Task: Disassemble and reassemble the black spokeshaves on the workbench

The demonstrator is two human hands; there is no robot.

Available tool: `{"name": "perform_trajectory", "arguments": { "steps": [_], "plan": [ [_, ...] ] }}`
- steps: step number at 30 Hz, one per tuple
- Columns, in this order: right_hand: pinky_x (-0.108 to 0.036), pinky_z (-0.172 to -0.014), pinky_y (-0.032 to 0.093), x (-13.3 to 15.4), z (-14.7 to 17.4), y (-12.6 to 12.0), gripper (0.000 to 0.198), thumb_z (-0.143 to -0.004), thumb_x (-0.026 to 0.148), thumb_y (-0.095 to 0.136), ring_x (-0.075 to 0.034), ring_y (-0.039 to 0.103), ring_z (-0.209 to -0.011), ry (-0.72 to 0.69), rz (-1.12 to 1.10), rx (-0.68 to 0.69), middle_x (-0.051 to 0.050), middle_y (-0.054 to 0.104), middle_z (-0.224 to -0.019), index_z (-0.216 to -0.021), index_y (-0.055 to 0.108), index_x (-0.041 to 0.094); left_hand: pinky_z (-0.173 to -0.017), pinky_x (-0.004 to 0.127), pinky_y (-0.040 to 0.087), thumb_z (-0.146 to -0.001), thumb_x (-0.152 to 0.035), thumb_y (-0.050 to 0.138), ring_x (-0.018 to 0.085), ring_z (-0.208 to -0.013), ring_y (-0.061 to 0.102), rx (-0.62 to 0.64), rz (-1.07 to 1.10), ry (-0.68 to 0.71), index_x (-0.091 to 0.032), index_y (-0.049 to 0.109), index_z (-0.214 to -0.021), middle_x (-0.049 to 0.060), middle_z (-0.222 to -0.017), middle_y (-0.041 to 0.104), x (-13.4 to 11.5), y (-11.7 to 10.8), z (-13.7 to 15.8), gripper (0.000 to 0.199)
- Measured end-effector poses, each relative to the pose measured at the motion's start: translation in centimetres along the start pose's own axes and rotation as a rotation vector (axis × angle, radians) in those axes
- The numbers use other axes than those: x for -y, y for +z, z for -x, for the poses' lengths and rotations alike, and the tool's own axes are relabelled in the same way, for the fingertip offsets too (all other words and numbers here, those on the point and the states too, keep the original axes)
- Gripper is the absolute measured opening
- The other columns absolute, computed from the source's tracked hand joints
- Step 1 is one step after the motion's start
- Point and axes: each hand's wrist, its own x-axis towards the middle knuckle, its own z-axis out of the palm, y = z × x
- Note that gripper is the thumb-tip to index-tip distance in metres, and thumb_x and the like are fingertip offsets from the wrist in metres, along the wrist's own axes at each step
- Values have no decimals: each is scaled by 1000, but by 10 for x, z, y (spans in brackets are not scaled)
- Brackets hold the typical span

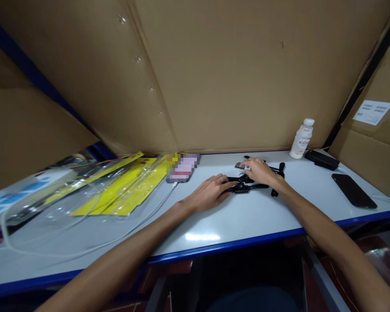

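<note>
My left hand [211,191] is closed, its fingers round the left end of a black plier-like hand tool [242,187] lying on the table. The tool has a pivot in the middle and long handles. Just above it my right hand [260,170] reaches over, fingers bent together near a small greyish metal piece [238,165]. What those fingertips pinch, if anything, is too small to tell. To the right of that wrist, more black tool parts [281,167] stick out, partly hidden by the hand and forearm.
Yellow cards in clear plastic packaging [117,190] lie at the left. A phone [183,168] with a white cable [152,212] rests behind my left hand. At the right are a bottle [301,139], a black case [321,159] and a dark phone [353,190]. Cardboard walls [230,78] enclose the table.
</note>
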Motion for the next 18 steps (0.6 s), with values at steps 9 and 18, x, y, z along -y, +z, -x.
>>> {"name": "perform_trajectory", "arguments": {
  "steps": [9,18],
  "plan": [
    [-25,-85,48,10,-19,19,27,-88,1,61,-21,72,-99,-96,-84,48,-10,79,-103,-97,81,17,-104,46,54,-104,-17,47,26,-123,61,-27,48,63,-21,60,-139,11,-138,64,-8,1,-2,37],
    [-29,-90,50,3,-19,24,31,-83,-3,65,-23,74,-98,-26,-203,-18,-10,81,-99,-102,80,16,-96,48,58,-104,-18,48,27,-113,65,-32,27,56,-22,65,-137,11,-126,69,-6,2,0,36]
  ]
}}
